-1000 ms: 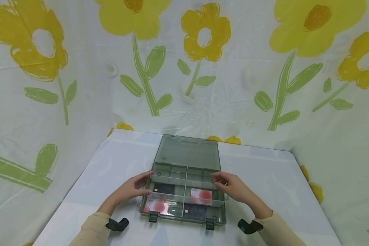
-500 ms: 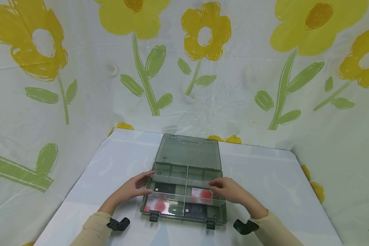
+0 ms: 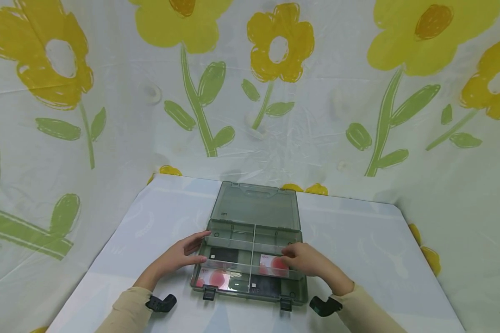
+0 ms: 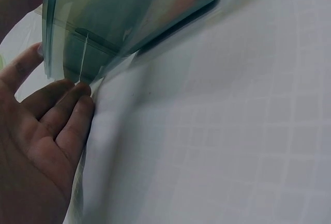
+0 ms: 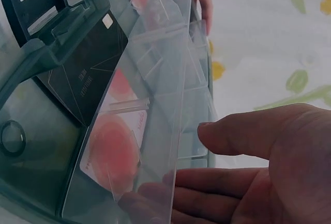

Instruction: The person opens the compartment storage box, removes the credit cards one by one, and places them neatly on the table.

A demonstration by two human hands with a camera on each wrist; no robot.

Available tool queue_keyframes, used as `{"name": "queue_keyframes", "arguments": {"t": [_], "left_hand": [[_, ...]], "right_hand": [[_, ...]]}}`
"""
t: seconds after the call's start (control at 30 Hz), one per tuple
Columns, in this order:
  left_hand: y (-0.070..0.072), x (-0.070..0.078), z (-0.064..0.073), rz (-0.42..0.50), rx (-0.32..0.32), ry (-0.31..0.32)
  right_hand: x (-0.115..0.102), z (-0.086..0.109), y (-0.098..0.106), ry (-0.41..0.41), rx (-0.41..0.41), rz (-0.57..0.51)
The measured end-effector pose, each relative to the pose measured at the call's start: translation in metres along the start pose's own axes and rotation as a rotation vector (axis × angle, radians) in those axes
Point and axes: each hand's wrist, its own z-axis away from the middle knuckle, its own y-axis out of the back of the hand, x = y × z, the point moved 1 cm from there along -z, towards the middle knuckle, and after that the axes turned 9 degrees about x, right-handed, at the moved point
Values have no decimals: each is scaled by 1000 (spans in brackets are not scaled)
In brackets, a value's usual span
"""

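Note:
A green-tinted clear compartment box (image 3: 246, 298) lies with its lid (image 3: 254, 201) raised at the back. My left hand (image 3: 179, 255) rests at its left side, thumb apart from the fingers; in the left wrist view several fingertips touch the wall. My right hand (image 3: 307, 259) reaches into the middle right compartment, where a white card with a red circle (image 3: 270, 262) lies. In the right wrist view the thumb is straight, and the fingers pass behind the clear divider (image 5: 170, 94) to the card's edge (image 5: 116, 149). Nothing shows pinched between thumb and fingers.
A black card (image 3: 225, 255) lies in the middle left compartment. In front are another red-and-white card (image 3: 214, 278) on the left and a black VIP card (image 3: 264, 286) on the right. Two black latches (image 3: 209, 293) hang at the front. A flowered curtain (image 3: 316, 115) surrounds the white table (image 3: 350, 240).
My right hand has come down and slightly left, from above the rear divider into the middle right compartment by the card. My left hand has stayed in place.

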Motion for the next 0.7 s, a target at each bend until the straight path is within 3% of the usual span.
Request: {"name": "queue_keyframes", "arguments": {"t": [0.27,0.43,0.7], "left_hand": [[0,1,0,-6,7,2],[-1,0,-1,-12,6,13],[-1,0,0,-11,8,9]], "right_hand": [[-1,-5,-6,7,-37,17],[-2,-5,-9,40,-67,-29],[1,-6,-12,23,-71,-109]]}}
